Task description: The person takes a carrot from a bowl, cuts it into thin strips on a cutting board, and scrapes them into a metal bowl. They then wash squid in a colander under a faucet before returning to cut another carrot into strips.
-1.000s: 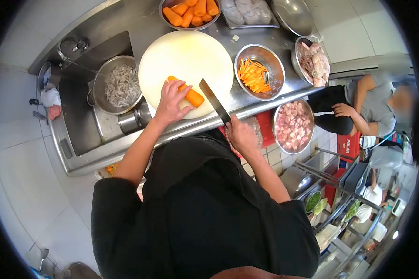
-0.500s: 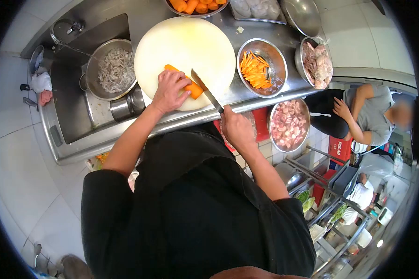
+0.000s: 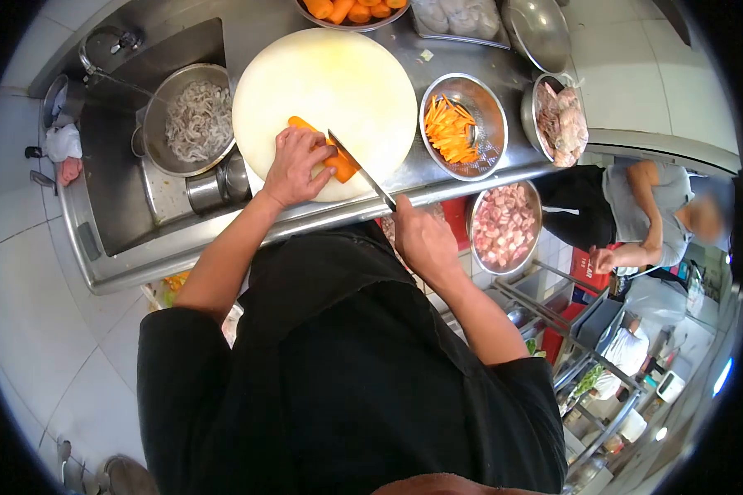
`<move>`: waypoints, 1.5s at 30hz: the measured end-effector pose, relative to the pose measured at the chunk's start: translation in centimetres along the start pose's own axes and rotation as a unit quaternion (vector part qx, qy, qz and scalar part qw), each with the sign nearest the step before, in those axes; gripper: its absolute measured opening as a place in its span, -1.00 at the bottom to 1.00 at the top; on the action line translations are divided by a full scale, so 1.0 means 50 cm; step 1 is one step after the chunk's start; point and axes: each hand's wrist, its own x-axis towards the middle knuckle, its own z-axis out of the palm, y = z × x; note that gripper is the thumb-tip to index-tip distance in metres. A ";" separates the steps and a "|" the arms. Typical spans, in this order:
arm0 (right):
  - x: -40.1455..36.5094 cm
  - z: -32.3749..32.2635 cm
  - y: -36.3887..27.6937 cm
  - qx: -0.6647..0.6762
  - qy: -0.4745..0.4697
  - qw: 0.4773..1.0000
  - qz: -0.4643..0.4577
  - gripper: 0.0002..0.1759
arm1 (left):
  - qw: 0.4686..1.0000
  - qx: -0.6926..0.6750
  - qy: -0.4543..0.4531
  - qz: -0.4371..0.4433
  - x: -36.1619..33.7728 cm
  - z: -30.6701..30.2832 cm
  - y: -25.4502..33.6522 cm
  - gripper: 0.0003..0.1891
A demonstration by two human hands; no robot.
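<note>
A peeled carrot point(image 3: 339, 166) lies near the front edge of the round white cutting board point(image 3: 326, 78). My left hand point(image 3: 295, 167) is closed over the carrot, fingers curled, pinning it to the board. My right hand point(image 3: 425, 238) grips the handle of a kitchen knife point(image 3: 362, 171), and the blade rests against the carrot just right of my left fingers. To the right of the board, a perforated metal bowl point(image 3: 497, 124) holds cut carrot sticks point(image 3: 450, 132).
Left, a pot of pale strips point(image 3: 198, 121) sits in the sink point(image 3: 111, 181) under a tap point(image 3: 111, 49). Behind the board is a bowl of carrots point(image 3: 359, 11). Raw meat fills bowls at right point(image 3: 560, 124) and below point(image 3: 504, 227). A person point(image 3: 648, 194) stands at right.
The knife blade has shifted slightly left along the carrot. My left hand still pins the carrot. The person at right has moved an arm. The whole view has shifted slightly.
</note>
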 end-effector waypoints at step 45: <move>0.077 0.037 -0.051 0.050 0.021 0.998 0.040 -0.82 | 1.000 -0.007 0.010 0.004 0.002 -0.005 0.004 -0.70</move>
